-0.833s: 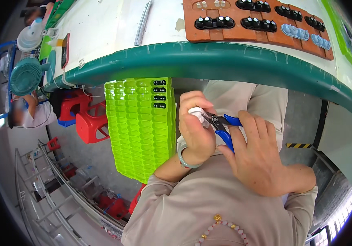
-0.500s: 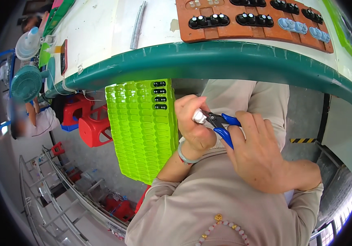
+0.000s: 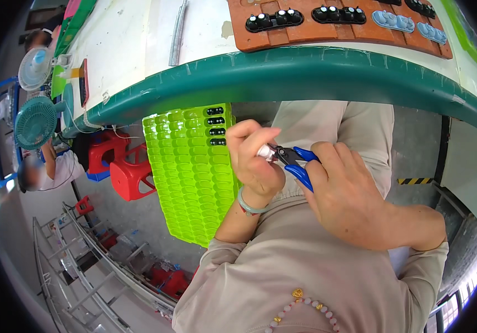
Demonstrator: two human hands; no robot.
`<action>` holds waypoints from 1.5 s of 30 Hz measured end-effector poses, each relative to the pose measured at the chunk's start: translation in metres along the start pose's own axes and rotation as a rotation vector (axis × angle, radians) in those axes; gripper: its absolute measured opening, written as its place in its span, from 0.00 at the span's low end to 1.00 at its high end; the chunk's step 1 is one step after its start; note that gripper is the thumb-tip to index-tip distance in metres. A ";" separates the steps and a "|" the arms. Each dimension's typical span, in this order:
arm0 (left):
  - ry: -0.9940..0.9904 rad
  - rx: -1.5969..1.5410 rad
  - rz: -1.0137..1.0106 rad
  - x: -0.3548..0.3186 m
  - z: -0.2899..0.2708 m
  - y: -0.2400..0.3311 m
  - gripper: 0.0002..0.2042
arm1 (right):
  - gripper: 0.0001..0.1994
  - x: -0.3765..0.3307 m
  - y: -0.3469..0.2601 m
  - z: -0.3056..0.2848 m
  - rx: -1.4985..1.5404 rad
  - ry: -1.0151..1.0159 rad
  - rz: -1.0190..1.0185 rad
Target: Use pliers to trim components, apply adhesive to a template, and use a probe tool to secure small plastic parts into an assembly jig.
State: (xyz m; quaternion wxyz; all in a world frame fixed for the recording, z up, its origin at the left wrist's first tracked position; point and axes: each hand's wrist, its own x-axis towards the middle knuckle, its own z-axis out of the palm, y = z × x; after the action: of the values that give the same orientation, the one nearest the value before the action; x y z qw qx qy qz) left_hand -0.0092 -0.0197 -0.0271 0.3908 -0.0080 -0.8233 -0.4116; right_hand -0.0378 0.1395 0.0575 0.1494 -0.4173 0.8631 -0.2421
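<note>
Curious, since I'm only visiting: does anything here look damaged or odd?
Yes: a beige patch interrupts the white tabletop, just left of the brick-red tray, perhaps stain or wear. Nothing odd shows on the blue-handled cutters.

Rod (image 3: 178,34) on desk (image 3: 124,47), left of board (image 3: 240,32). Board beside desk's near edge, parts (image 3: 274,21) on it. Tray (image 3: 186,172) below near edge of desk, left of left hand (image 3: 256,161); four parts in line at its far right corner. Stool (image 3: 124,180) left of tray. Pliers (image 3: 300,176) in right hand (image 3: 352,194), between both hands, tips at piece (image 3: 265,152) in left hand.
</note>
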 end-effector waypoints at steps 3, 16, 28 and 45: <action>-0.043 -0.030 -0.133 -0.002 0.000 0.004 0.29 | 0.12 -0.002 0.002 0.003 0.030 0.049 0.010; -0.323 -0.487 -0.732 -0.023 -0.009 0.021 0.35 | 0.10 -0.016 0.013 0.001 0.335 -0.126 0.142; -0.434 -0.835 -1.104 -0.032 -0.011 0.036 0.35 | 0.12 -0.023 0.035 -0.018 0.594 -0.375 0.173; -0.264 -0.288 -0.547 -0.043 0.001 0.036 0.37 | 0.14 -0.030 0.014 -0.009 0.169 -0.285 0.077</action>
State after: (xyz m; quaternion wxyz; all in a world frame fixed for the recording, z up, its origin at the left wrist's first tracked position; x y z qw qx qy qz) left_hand 0.0318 0.0179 -0.0316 0.1510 0.1047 -0.7717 -0.6089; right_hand -0.0331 0.1735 0.0588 0.3141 -0.4001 0.8250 -0.2462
